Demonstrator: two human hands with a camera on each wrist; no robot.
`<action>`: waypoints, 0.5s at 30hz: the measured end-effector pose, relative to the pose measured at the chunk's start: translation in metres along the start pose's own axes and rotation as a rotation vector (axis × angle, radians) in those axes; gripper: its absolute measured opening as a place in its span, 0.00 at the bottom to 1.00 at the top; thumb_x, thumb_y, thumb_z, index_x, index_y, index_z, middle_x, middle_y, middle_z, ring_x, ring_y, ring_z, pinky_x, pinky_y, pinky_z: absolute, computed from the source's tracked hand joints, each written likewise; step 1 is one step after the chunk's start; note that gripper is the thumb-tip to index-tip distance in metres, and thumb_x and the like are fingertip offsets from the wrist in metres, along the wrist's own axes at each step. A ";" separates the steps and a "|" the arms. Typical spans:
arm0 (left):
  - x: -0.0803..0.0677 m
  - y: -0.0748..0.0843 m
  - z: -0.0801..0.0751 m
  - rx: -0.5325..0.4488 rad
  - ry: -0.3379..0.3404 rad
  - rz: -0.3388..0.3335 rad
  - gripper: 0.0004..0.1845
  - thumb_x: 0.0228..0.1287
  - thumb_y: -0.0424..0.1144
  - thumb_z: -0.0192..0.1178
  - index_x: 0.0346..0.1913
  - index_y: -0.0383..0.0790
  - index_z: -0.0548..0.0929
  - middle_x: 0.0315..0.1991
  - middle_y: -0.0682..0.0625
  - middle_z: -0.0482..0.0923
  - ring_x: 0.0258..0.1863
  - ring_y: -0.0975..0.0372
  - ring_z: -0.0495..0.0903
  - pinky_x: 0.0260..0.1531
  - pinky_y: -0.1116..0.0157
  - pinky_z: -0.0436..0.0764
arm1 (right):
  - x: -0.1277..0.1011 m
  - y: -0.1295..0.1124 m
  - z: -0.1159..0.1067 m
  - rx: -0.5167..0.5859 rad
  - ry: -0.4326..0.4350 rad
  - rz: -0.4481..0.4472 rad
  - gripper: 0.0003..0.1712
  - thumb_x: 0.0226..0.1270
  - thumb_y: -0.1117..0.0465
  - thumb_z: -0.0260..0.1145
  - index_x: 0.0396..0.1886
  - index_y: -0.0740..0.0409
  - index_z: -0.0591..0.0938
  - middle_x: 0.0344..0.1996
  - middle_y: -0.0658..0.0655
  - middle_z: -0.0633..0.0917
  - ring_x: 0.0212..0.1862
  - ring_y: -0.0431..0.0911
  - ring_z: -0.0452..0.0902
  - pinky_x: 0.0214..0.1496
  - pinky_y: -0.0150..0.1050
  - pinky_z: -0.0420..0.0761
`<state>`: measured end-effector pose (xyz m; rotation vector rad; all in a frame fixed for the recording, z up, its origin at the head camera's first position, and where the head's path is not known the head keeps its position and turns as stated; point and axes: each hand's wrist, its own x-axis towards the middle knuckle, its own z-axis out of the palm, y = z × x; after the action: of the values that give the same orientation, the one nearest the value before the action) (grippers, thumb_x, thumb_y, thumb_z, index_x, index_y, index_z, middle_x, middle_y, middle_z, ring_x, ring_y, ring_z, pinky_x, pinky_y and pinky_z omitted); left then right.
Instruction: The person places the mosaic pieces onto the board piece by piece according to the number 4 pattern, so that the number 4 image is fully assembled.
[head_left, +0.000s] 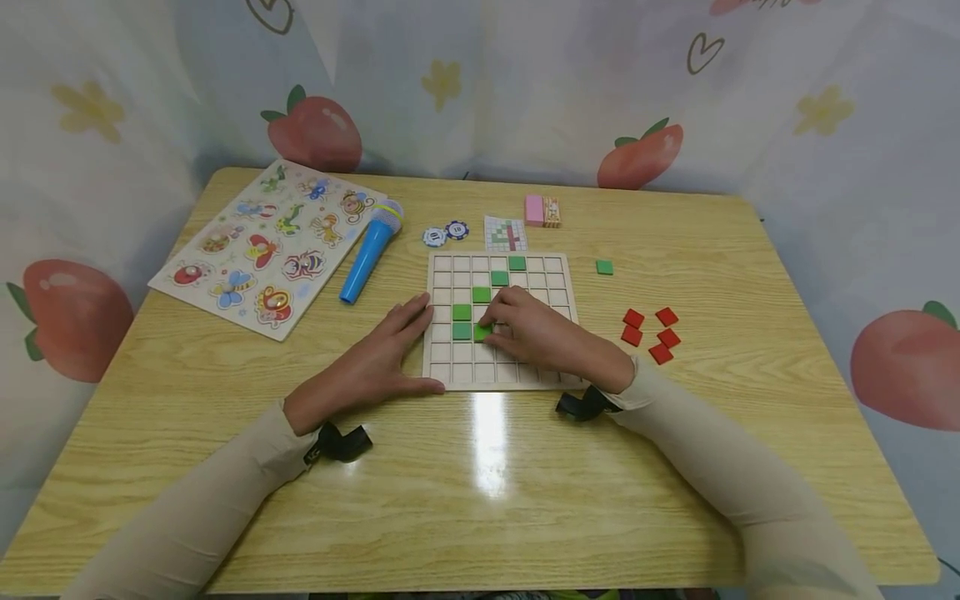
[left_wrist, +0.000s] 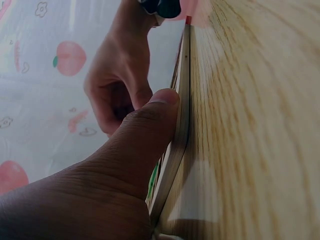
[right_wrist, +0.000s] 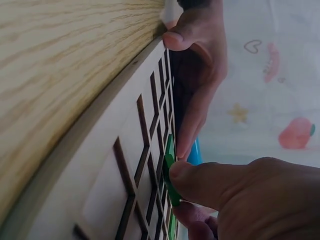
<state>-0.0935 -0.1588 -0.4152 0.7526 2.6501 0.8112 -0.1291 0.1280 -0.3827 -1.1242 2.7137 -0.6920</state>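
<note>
A wooden grid board (head_left: 525, 371) lies in the middle of the table with several green tiles (head_left: 499, 278) set in a diagonal line. My right hand (head_left: 497, 325) reaches over the board and pinches a green tile (head_left: 482, 333) beside the lowest ones. The right wrist view shows thumb and fingers gripping that green tile (right_wrist: 169, 182) on edge against the grid board (right_wrist: 130, 170). My left hand (head_left: 397, 346) lies flat at the board's left side, fingers straight. Its thumb (left_wrist: 150, 145) presses the board's edge (left_wrist: 181, 120).
One loose green tile (head_left: 604, 267) and several red tiles (head_left: 649, 333) lie right of the board. Behind it are a pattern card (head_left: 505, 233), two poker chips (head_left: 445, 233) and a pink box (head_left: 542, 211). A blue toy microphone (head_left: 370, 250) and an insect puzzle (head_left: 266, 246) lie left.
</note>
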 end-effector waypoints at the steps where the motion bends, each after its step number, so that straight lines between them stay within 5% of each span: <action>1: 0.000 0.000 0.000 -0.003 -0.001 -0.001 0.67 0.57 0.65 0.78 0.87 0.38 0.51 0.90 0.46 0.40 0.89 0.44 0.42 0.86 0.42 0.53 | 0.000 0.001 0.000 -0.004 -0.002 0.001 0.11 0.74 0.61 0.73 0.51 0.58 0.89 0.49 0.57 0.84 0.54 0.51 0.80 0.57 0.47 0.84; 15: 0.001 0.001 -0.001 -0.010 -0.017 -0.018 0.66 0.59 0.65 0.77 0.87 0.38 0.49 0.90 0.48 0.37 0.90 0.47 0.40 0.86 0.43 0.53 | 0.014 0.000 -0.006 0.021 -0.116 0.059 0.04 0.74 0.61 0.73 0.44 0.55 0.88 0.45 0.56 0.85 0.48 0.49 0.78 0.52 0.45 0.81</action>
<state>-0.0939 -0.1580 -0.4140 0.7294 2.6320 0.8084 -0.1411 0.1208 -0.3768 -1.0418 2.6246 -0.6249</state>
